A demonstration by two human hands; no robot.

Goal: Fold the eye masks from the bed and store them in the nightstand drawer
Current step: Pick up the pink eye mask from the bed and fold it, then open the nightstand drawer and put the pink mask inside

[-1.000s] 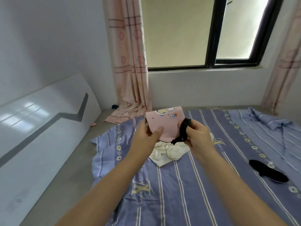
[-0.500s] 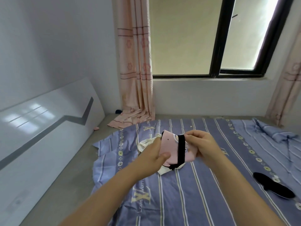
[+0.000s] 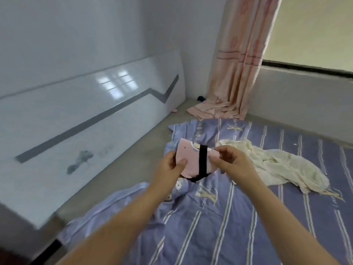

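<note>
One eye mask (image 3: 193, 161) in view: pink, folded, with one black strap (image 3: 202, 161) wrapped across its front. It's held in the air above the bed (image 3: 248, 217), over the striped purple sheet near its left edge. Two hands on it. Left hand (image 3: 170, 167) grip closed on the mask's left edge, thumb on the front face. Right hand (image 3: 231, 161) pinches the right edge between thumb and fingertips. One crumpled cream cloth (image 3: 271, 165) lies on the sheet just right of the hands. One pink curtain (image 3: 238, 64) hangs in the corner.
</note>
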